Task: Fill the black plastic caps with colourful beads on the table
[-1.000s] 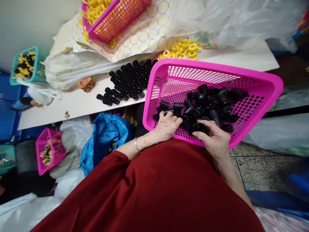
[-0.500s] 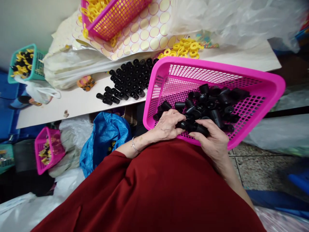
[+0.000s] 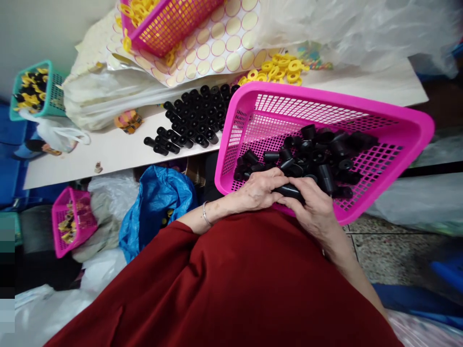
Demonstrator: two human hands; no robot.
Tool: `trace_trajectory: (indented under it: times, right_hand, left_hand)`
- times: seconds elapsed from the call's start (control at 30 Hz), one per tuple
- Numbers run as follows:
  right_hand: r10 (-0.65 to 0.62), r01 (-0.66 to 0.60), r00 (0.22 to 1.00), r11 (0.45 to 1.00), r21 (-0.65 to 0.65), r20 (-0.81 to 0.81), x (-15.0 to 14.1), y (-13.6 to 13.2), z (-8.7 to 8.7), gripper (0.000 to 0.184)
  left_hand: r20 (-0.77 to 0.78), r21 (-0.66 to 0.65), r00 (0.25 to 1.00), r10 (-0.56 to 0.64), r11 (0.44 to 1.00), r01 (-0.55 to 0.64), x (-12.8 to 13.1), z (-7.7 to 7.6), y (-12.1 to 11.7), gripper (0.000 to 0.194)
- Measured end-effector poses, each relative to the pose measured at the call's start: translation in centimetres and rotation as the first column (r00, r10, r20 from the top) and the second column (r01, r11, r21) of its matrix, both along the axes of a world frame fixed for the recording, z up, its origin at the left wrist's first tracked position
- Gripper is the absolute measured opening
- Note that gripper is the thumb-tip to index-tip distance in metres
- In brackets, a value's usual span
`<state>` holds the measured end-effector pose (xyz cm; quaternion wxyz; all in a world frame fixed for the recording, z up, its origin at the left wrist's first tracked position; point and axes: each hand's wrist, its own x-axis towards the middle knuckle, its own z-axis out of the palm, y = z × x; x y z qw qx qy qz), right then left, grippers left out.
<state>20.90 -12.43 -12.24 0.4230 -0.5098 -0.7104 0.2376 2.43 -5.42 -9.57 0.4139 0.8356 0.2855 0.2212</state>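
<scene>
The work surface is a pale tabletop (image 3: 119, 159), bearing rows of upright black cylinders (image 3: 195, 115), a pile of yellow rings (image 3: 278, 70) and a sheet of round stickers (image 3: 217, 46). The large pink basket (image 3: 321, 91) is located directly in front of me, with loose black parts (image 3: 307, 154) inside. One black cylindrical part (image 3: 290, 192) is positioned above the basket's near side, between my hands. My left hand (image 3: 262, 190) grips its left end; my right hand (image 3: 313, 202) pinches its right end between thumb and fingers.
</scene>
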Motion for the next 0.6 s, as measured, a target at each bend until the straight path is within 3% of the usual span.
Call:
trace_trajectory:
  times: [0.07,0.17,0.3,0.4,0.5,0.57,0.6]
  right_hand:
    - [-0.013,0.013,1.0,0.998,-0.055,-0.012,-0.2,-0.1,-0.4,0.059]
    - [0.007,-0.031,0.987,0.988,-0.149,-0.163,-0.5,-0.2,-1.2,0.078]
    - [-0.022,-0.087,0.904,0.968,-0.234,-0.428,-1.0,-0.2,-2.1,0.084]
    - [-0.031,-0.142,0.838,0.951,-0.273,-0.545,-1.1,0.4,-1.7,0.087]
    - [-0.117,-0.062,0.81,0.958,-0.282,-0.575,-0.3,1.2,-0.6,0.083]
    - [-0.244,0.092,0.82,0.949,-0.301,-0.518,0.5,1.6,0.0,0.067]
    - [-0.32,0.183,0.823,0.932,-0.314,-0.469,0.9,1.8,0.2,0.057]
  left_hand:
    - [0.06,-0.006,0.998,-0.022,1.0,0.022,0.1,-0.1,0.1,0.034]
    - [0.086,0.021,0.994,-0.071,0.997,0.069,0.2,-0.8,0.3,0.033]
    - [0.027,0.141,1.0,-0.012,0.99,0.008,0.5,-1.9,-0.1,0.034]
    - [0.082,0.213,0.996,0.035,0.976,-0.052,-0.1,-1.3,-0.7,0.034]
    - [0.285,0.258,0.936,0.209,0.923,-0.285,-2.6,0.6,-0.8,0.03]
    - [0.435,0.22,0.788,0.436,0.797,-0.562,-5.6,1.8,-0.2,0.032]
    - [0.489,0.171,0.671,0.558,0.693,-0.701,-7.4,2.2,0.2,0.031]
